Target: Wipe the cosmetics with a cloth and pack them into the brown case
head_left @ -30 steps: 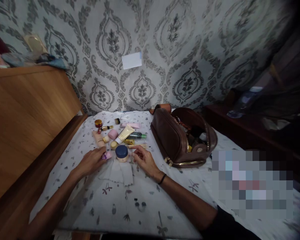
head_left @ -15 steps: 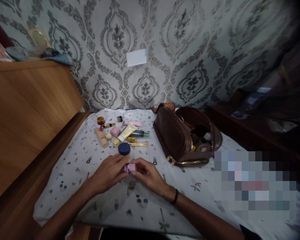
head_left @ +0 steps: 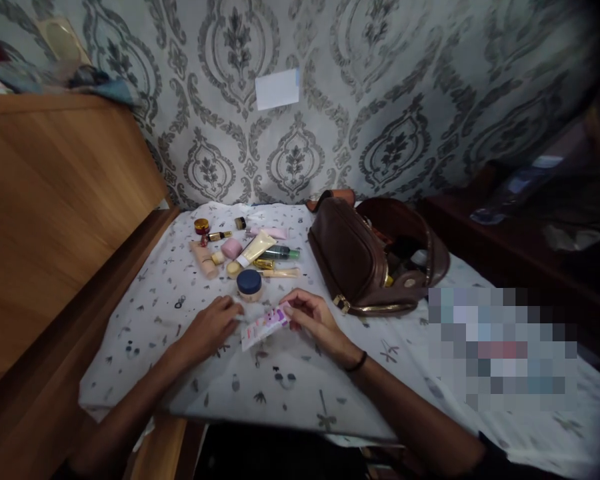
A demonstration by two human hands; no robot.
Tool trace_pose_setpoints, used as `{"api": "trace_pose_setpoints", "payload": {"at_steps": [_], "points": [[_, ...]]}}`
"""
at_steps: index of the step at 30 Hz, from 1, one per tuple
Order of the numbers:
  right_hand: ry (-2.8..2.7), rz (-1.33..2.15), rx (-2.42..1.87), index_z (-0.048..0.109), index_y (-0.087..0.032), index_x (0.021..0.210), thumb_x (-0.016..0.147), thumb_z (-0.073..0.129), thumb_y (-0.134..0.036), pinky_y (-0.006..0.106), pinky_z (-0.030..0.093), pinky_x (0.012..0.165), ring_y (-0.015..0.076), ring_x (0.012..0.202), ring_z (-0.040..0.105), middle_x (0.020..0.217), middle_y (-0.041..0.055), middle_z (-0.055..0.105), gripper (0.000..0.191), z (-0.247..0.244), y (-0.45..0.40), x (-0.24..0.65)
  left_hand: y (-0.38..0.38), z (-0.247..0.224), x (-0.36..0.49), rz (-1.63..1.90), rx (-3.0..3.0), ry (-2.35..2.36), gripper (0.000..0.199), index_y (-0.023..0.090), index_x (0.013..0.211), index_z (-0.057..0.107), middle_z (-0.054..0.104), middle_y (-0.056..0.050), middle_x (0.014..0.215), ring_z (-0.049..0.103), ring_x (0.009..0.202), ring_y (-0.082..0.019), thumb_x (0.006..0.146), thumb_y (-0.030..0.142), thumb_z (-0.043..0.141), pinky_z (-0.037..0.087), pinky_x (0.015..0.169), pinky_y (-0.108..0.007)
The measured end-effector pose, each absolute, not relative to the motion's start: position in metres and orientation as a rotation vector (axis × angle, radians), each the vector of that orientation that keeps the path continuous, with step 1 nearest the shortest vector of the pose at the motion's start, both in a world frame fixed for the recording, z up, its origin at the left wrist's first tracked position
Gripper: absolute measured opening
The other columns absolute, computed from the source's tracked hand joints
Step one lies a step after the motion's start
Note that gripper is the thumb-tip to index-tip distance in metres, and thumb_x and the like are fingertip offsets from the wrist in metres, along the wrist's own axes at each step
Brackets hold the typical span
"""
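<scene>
My right hand (head_left: 316, 323) pinches one end of a small white tube (head_left: 265, 327) with purple and pink print, between thumb and fingers. The tube's flat end points to the lower left. My left hand (head_left: 215, 327) is just left of it, fingers loosely bent, with nothing visible in it. Beyond the hands stands a jar with a dark blue lid (head_left: 249, 282). Behind that jar lie a cream tube (head_left: 257, 249), a green bottle (head_left: 279, 253), a pink jar (head_left: 231, 249) and a beige tube (head_left: 203, 259).
A brown leather bag (head_left: 347, 253) stands unzipped at the right, with items inside. Wooden furniture (head_left: 65, 200) borders the left side. A patterned sheet (head_left: 220, 393) covers the surface, up to a papered wall (head_left: 295, 153). A blurred-out patch (head_left: 503, 353) lies at the right.
My left hand has let go of the small tube and moved slightly left. The tube, earlier mostly hidden between both hands, now shows in my right hand. The view has tilted down slightly.
</scene>
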State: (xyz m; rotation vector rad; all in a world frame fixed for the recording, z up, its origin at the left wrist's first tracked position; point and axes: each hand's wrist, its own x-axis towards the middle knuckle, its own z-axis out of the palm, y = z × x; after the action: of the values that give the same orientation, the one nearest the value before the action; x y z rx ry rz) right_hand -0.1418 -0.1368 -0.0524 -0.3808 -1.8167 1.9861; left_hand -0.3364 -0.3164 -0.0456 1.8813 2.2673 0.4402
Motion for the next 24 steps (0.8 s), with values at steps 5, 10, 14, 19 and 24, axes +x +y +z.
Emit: {"api": "trace_pose_setpoints", "payload": {"at_steps": [5, 10, 14, 19, 24], "points": [[-1.874, 2.061, -0.305, 0.064, -0.018, 0.096, 0.078, 0.076, -0.052, 0.023, 0.041, 0.058, 0.0109, 0.065, 0.053, 0.080, 0.0004, 0.062, 0.040, -0.062, -0.135, -0.146, -0.321, -0.022, -0.347, 0.522, 1.765, 2.260, 0.013, 0.021, 0.092, 0.056, 0.063, -0.003, 0.094, 0.061, 0.089, -0.020, 0.091, 0.014, 0.045, 0.048, 0.082, -0.033], [-2.094, 1.928, -0.233, 0.067, -0.017, 0.097, 0.081, 0.073, -0.049, 0.025, 0.038, 0.062, 0.0119, 0.069, 0.051, 0.079, 0.0001, 0.061, 0.036, -0.067, -0.136, -0.148, -0.321, -0.001, -0.325, 0.719, 1.756, 2.251, 0.009, 0.022, 0.092, 0.055, 0.062, -0.001, 0.092, 0.060, 0.085, -0.019, 0.092, 0.019, 0.047, 0.047, 0.080, -0.030], [-2.180, 1.890, -0.193, 0.064, -0.016, 0.091, 0.083, 0.069, -0.044, 0.025, 0.037, 0.063, 0.0116, 0.067, 0.048, 0.074, -0.0019, 0.056, 0.029, -0.069, -0.134, -0.149, -0.304, -0.013, -0.292, 0.816, 1.898, 2.125, 0.011, 0.022, 0.096, 0.057, 0.060, -0.004, 0.100, 0.058, 0.099, -0.021, 0.095, 0.020, 0.046, 0.048, 0.089, -0.033], [-2.246, 1.821, -0.211, 0.059, -0.017, 0.081, 0.081, 0.070, -0.042, 0.025, 0.037, 0.061, 0.0116, 0.066, 0.046, 0.070, -0.0029, 0.053, 0.028, -0.075, -0.129, -0.150, -0.291, -0.037, -0.278, 0.885, 2.059, 2.068, 0.015, 0.021, 0.100, 0.056, 0.057, -0.008, 0.119, 0.054, 0.116, -0.023, 0.094, 0.013, 0.044, 0.049, 0.097, -0.037], [-2.222, 1.847, -0.189, 0.065, -0.017, 0.097, 0.084, 0.067, -0.048, 0.026, 0.039, 0.064, 0.0130, 0.068, 0.049, 0.076, -0.0006, 0.059, 0.034, -0.077, -0.128, -0.150, -0.300, -0.042, -0.285, 0.834, 2.194, 2.035, 0.015, 0.021, 0.091, 0.053, 0.052, -0.011, 0.135, 0.047, 0.130, -0.027, 0.086, 0.007, 0.053, 0.047, 0.104, -0.044]]}}
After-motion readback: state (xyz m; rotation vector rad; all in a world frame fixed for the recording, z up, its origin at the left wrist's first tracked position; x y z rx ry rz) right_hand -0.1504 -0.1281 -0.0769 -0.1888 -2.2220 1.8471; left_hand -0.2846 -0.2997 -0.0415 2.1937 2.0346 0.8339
